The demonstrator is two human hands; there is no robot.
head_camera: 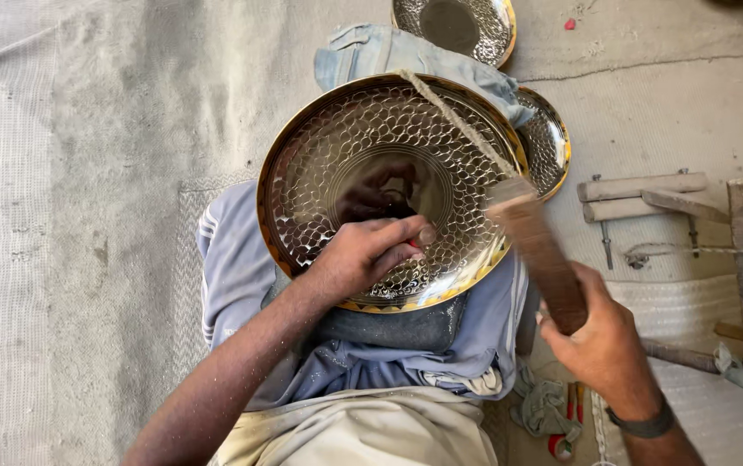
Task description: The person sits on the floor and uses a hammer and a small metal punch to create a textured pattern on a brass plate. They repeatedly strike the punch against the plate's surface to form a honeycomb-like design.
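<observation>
A large shiny brass plate (319, 164) with a hammered honeycomb pattern rests on my lap over blue-grey cloth. My left hand (363, 255) lies on the plate's lower middle, fingers closed on a small metal punch (424, 235) held against the surface. My right hand (600, 336) grips a brown wooden mallet (540, 246), raised beside the plate's right rim. A twisted cord (453, 116) runs across the plate's upper right.
Two smaller patterned metal plates lie beyond, one at the top (458, 26), one at the right (548, 142). A pale blue cloth (371, 52) sits between them. Wooden blocks and a frame (648, 198) stand at the right. Rags and red-handled tools (561, 414) lie on the floor.
</observation>
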